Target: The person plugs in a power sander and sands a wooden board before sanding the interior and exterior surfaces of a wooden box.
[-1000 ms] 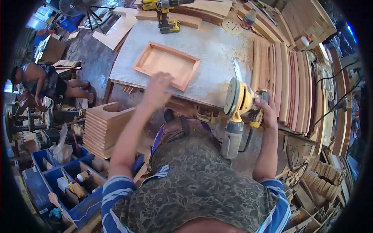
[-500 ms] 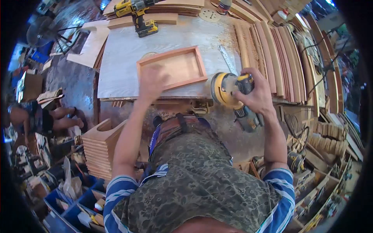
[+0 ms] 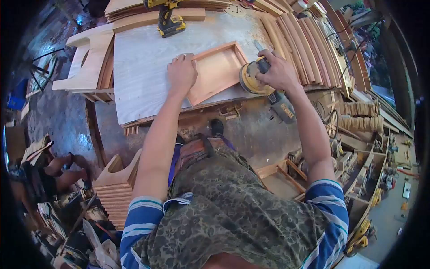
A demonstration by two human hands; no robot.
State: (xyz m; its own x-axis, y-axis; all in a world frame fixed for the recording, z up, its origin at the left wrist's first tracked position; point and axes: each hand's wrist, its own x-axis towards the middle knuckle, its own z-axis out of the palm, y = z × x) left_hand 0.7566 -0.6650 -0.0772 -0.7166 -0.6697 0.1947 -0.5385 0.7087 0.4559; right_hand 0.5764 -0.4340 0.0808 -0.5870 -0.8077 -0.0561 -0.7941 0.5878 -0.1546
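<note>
A shallow wooden tray-like frame (image 3: pixel 216 74) lies tilted on the pale worktable (image 3: pixel 139 62), near its front edge. My left hand (image 3: pixel 182 74) grips the left side of this frame, fingers over its rim and pointing away from me. My right hand (image 3: pixel 278 71) is wrapped round the top of a yellow and black sander (image 3: pixel 251 80). The sander is at the frame's right side, its disc tilted against or very close to that edge; contact is hard to tell. Its black dust canister (image 3: pixel 282 106) hangs past the table's front edge.
A yellow drill (image 3: pixel 171 22) stands at the back of the table. Long wooden strips (image 3: pixel 309 54) line the right side, with a metal ruler (image 3: pixel 258 45) beside them. Stacked cut boards (image 3: pixel 114 193) are at lower left. Another person (image 3: pixel 67 172) sits at far left.
My left hand has come to rest on the frame's left side. The frame is now more tilted, and the sander in my right hand is closer to its right edge. The camera view has shifted.
</note>
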